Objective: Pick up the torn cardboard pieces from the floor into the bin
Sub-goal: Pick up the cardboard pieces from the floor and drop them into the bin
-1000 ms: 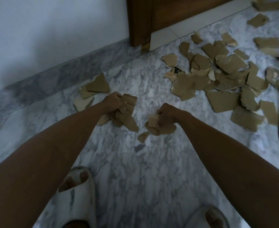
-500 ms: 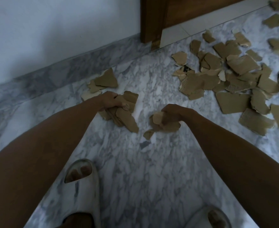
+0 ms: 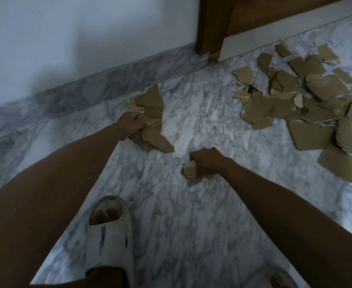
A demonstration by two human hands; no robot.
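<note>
My left hand (image 3: 132, 124) grips a stack of torn brown cardboard pieces (image 3: 154, 140) just above the marble floor, near the wall. A few loose pieces (image 3: 150, 100) lie on the floor right beyond that hand. My right hand (image 3: 205, 163) is curled round a small bunch of cardboard scraps (image 3: 190, 170) at mid floor. A big scatter of torn cardboard (image 3: 308, 104) covers the floor at the right. No bin is in view.
A white wall with a grey marble skirting (image 3: 88, 88) runs along the left. A wooden door frame (image 3: 210, 28) stands at the top right. My foot in a white slipper (image 3: 110, 235) is planted at the bottom, with a second slipper (image 3: 281, 279) at the lower right edge.
My left hand has carried its stack toward the loose pieces by the wall. My right hand has closed over the small scrap that lay on the floor below it. The view has shifted left.
</note>
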